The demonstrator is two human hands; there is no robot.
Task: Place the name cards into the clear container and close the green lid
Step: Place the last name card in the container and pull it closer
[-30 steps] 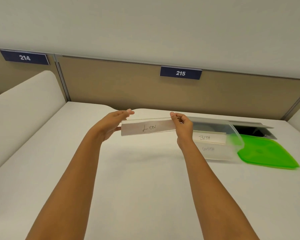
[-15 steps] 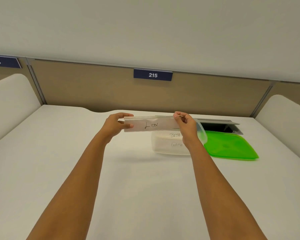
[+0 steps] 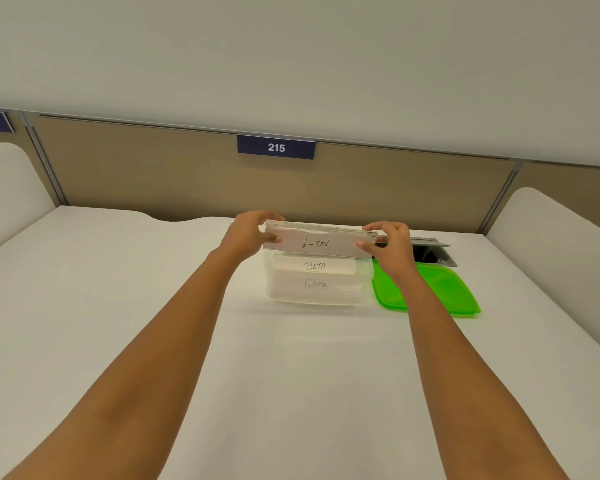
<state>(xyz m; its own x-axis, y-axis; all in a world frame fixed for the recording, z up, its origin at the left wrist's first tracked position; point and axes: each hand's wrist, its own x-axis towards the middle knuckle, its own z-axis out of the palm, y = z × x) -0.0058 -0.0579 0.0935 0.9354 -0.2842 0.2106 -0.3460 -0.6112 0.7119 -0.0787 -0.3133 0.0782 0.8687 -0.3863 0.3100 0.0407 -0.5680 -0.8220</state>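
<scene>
I hold a long name card marked "LION" [image 3: 317, 242] level by its two ends, just above the clear container [image 3: 278, 292]. My left hand [image 3: 248, 232] pinches its left end and my right hand [image 3: 390, 242] pinches its right end. Inside the container stand two more cards, "BETA" [image 3: 314, 265] and "GAMA" [image 3: 315, 284], seen through the clear wall. The green lid [image 3: 444, 292] lies flat on the white desk to the container's right, partly behind my right forearm.
A grey cable hatch [image 3: 430, 252] sits open in the desk behind the lid. A tan partition with a "215" plate [image 3: 276, 147] closes off the back. White side panels [image 3: 548, 237] rise at the left and right desk edges.
Both hands have carried the LION card to the right until it is over the container. The view has swung right, bringing the container toward the middle.
</scene>
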